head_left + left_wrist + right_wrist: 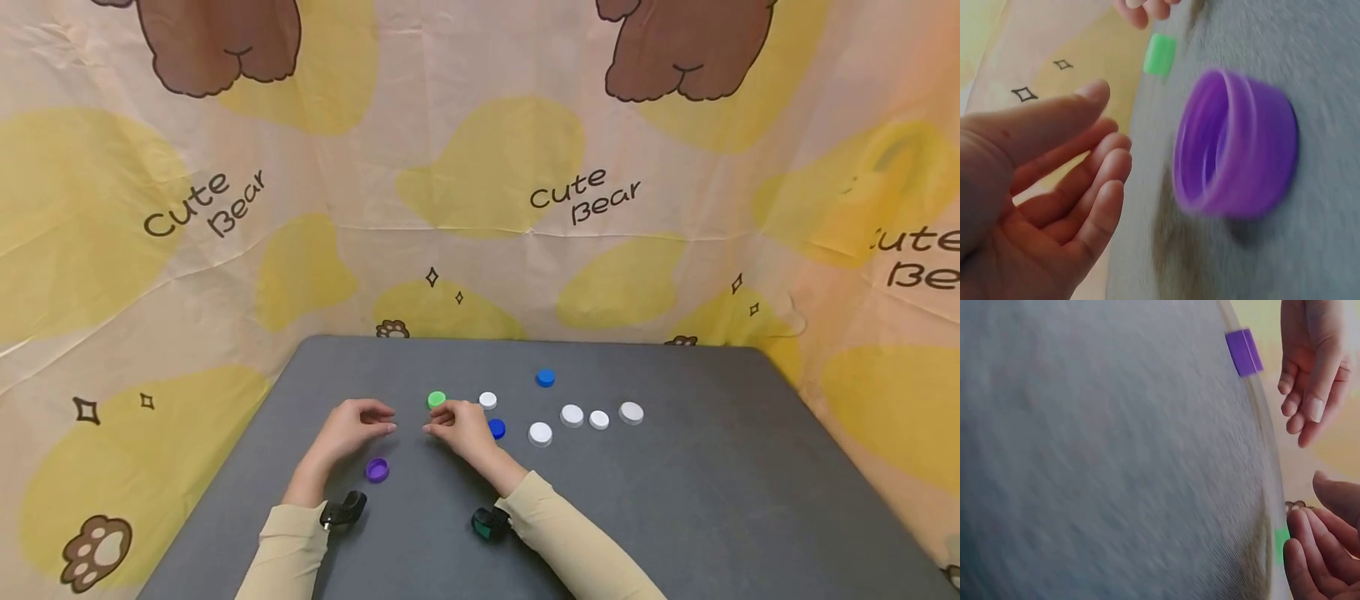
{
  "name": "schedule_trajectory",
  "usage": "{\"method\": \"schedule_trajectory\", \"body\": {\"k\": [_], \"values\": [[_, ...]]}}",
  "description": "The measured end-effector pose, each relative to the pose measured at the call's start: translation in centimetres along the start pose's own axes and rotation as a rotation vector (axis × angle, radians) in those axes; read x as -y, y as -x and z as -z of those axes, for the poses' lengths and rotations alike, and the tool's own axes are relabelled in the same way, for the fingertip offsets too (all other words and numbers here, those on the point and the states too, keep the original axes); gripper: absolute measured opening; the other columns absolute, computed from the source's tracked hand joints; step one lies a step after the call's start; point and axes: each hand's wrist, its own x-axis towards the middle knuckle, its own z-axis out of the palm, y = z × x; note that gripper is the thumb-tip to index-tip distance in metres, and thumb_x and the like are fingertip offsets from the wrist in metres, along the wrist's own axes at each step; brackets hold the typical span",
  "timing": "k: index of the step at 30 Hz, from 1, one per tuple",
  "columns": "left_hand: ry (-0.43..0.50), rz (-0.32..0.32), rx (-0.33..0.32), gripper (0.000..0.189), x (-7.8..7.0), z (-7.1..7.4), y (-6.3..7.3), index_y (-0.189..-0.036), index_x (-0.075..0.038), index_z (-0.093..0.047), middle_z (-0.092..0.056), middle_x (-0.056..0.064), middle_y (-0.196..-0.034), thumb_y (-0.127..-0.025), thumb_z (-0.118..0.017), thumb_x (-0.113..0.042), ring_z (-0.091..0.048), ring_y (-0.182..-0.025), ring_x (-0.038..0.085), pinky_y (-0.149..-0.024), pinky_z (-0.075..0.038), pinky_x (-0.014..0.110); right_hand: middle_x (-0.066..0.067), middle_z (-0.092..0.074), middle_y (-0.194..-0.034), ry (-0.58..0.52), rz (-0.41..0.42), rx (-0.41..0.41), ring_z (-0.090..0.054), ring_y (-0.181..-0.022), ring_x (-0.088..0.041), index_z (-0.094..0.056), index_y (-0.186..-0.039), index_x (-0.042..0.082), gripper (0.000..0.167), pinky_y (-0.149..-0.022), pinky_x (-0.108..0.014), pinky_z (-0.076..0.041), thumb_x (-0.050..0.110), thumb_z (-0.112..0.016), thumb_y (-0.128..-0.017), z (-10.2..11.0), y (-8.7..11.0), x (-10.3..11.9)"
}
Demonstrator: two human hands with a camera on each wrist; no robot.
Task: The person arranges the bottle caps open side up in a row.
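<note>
My left hand [352, 432] hovers above the grey table with its fingers loosely bent and nothing held. Just below it lies a purple bottle cap [377, 470], its hollow side up; the left wrist view shows this purple cap [1235, 144] large, apart from the fingers. My right hand [461, 429] faces the left one across a small gap. Thumb and fingers of the right hand [1325, 544] stand apart in the right wrist view, with nothing between them. A green cap [437, 399] sits just beyond the right fingers. Beside that hand is a dark blue cap [497, 429], partly hidden by it.
Several white caps lie to the right, among them a larger white cap [540, 434] and one farther right [631, 412]. A lighter blue cap [545, 377] is toward the back of the grey table [712, 500]. A printed cloth [480, 183] hangs around the table.
</note>
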Motion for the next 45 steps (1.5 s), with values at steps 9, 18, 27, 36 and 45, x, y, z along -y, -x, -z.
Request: {"method": "schedule_trajectory", "body": {"k": [9, 18, 27, 36, 45], "values": [[0.043, 0.013, -0.01, 0.026, -0.8, -1.3, -2.0, -0.1, -0.003, -0.071, -0.072, 0.005, -0.087, -0.079, -0.077, -0.016, -0.066, -0.077, 0.013, -0.07, -0.051, 0.03, -0.009, -0.073, -0.08, 0.053, -0.012, -0.107, -0.071, -0.071, -0.016, -0.07, -0.094, -0.002, 0.027, -0.06, -0.02, -0.052, 0.014, -0.08, -0.075, 1.1, -1.0, -0.5], [0.04, 0.026, 0.006, 0.023, -0.8, -2.8, -4.3, -0.096, -0.006, -0.073, -0.072, 0.003, -0.083, -0.077, -0.079, -0.016, -0.063, -0.075, 0.011, -0.069, -0.049, 0.029, -0.007, -0.073, -0.079, 0.169, -0.046, -0.166, -0.07, -0.072, -0.015, -0.072, -0.09, 0.002, 0.024, -0.068, -0.029, -0.054, 0.017, -0.081, -0.074, 1.3, -1.8, -0.9], [0.051, 0.074, 0.042, 0.022, -1.6, -3.6, -6.4, -0.096, -0.009, -0.073, -0.07, 0.002, -0.082, -0.076, -0.079, -0.017, -0.059, -0.072, 0.012, -0.063, -0.046, 0.027, -0.003, -0.073, -0.079, 0.242, -0.083, -0.151, -0.068, -0.076, -0.016, -0.073, -0.091, 0.005, 0.023, -0.079, -0.034, -0.051, 0.021, -0.08, -0.076, 0.8, -2.4, -1.2], [0.079, 0.113, 0.083, 0.022, -1.7, -4.5, -7.4, -0.098, -0.007, -0.073, -0.07, 0.004, -0.084, -0.077, -0.078, -0.014, -0.059, -0.072, 0.013, -0.06, -0.047, 0.026, -0.004, -0.073, -0.079, 0.226, -0.122, -0.141, -0.068, -0.074, -0.016, -0.074, -0.09, 0.006, 0.021, -0.07, -0.029, -0.053, 0.02, -0.08, -0.076, 0.6, -2.6, -1.1], [0.093, 0.123, 0.073, 0.022, -1.8, -4.9, -7.3, -0.096, -0.007, -0.074, -0.07, 0.005, -0.083, -0.075, -0.079, -0.012, -0.06, -0.072, 0.014, -0.061, -0.046, 0.026, -0.004, -0.072, -0.077, 0.185, -0.129, -0.165, -0.067, -0.069, -0.013, -0.074, -0.09, 0.004, 0.019, -0.064, -0.025, -0.051, 0.014, -0.08, -0.075, 0.0, -2.6, -1.3]]}}
